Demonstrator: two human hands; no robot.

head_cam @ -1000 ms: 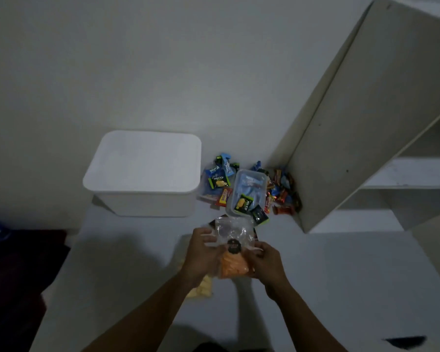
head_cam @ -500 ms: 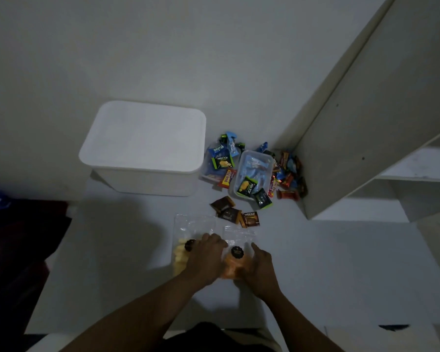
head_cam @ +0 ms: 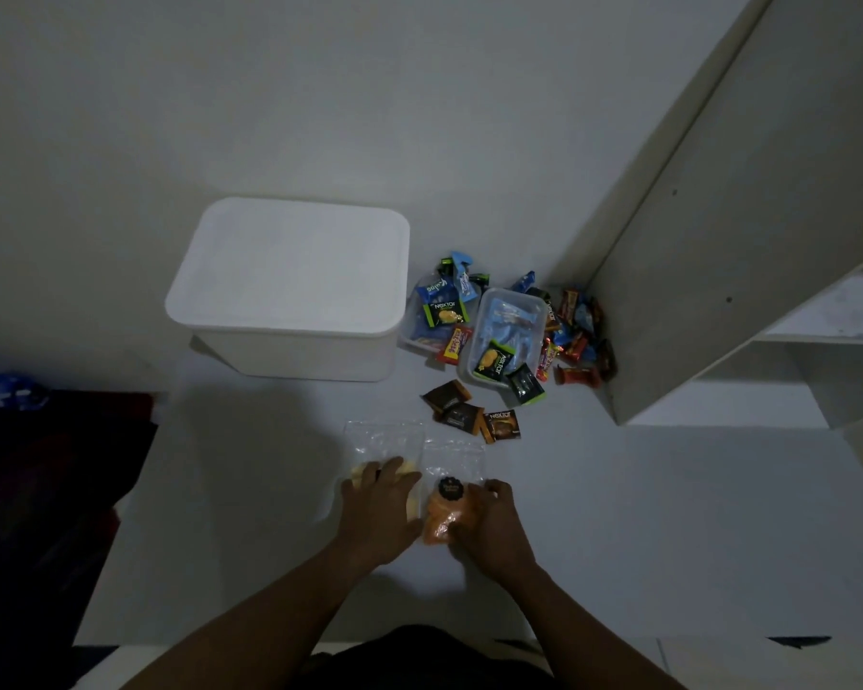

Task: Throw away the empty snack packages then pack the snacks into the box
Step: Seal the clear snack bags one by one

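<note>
One white box [head_cam: 290,286] and two clear tubs, a left tub [head_cam: 411,335] and a right tub [head_cam: 515,293]. Two clear bags: a bag of yellow snacks [head_cam: 384,440], a bag of orange snacks [head_cam: 442,520]. Three brown packets [head_cam: 462,417], and loose wrapped sweets [head_cam: 576,341] too jumbled to count.

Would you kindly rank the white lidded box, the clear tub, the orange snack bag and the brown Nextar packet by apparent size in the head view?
1. white lidded box, by far the largest.
2-3. clear tub and orange snack bag look alike; the bag lies nearer the camera, so unranked.
4. brown Nextar packet, smallest.
</note>
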